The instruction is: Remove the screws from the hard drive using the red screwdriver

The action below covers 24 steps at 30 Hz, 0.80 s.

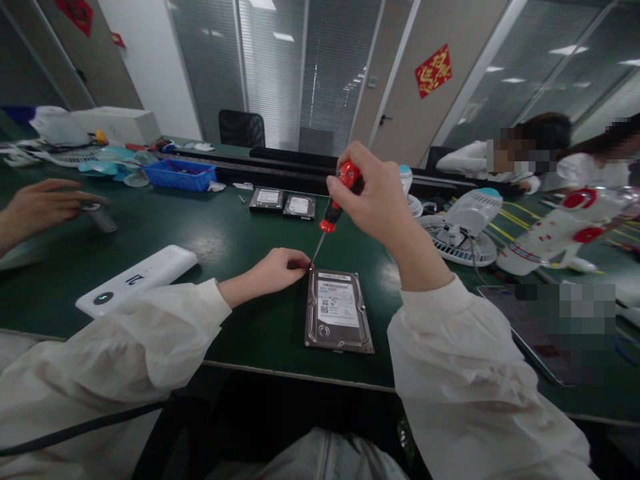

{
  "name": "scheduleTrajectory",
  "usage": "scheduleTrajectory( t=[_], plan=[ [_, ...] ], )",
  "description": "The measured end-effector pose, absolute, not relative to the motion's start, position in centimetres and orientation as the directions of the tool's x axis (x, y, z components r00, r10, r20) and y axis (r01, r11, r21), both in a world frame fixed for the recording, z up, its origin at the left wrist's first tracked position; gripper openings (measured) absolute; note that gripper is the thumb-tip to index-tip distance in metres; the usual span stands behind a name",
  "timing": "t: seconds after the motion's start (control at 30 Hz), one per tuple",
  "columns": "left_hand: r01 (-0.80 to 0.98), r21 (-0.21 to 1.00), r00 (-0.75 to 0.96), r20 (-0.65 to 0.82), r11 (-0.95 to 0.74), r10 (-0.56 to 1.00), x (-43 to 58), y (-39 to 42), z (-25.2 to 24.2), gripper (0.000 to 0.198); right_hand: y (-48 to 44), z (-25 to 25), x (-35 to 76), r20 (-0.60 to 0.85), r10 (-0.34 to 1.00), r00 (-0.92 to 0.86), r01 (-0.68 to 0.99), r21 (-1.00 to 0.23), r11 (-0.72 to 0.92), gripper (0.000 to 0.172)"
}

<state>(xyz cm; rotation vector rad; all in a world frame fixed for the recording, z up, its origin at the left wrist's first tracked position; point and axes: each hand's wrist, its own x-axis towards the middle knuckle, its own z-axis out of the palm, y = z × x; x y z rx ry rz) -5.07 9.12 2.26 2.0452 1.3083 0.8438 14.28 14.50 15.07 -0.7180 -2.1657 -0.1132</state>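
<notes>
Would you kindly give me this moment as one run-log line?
right hand: gripping screwdriver, tip at far-left corner of hard drive | left hand: beside tip | hard drive: flat on table, label up

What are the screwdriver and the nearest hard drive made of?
The screwdriver: red and black handle, probably smooth plastic by its bright colour; grey shaft, likely metal. The hard drive: seemingly metal, with shiny grey edges; its printed white label could be paper.
</notes>
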Motion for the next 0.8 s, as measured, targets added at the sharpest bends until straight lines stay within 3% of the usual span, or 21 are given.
scheduleTrajectory(
  t=[0.8],
  plan=[
    [0.582,0.734,0.315,0.193,-0.35,0.929,-4.98,9.03,2.42,0.022,14.47,15.18,14.36,0.751,0.442,-0.49,0.568,-0.109,0.816,0.012]
  ],
)
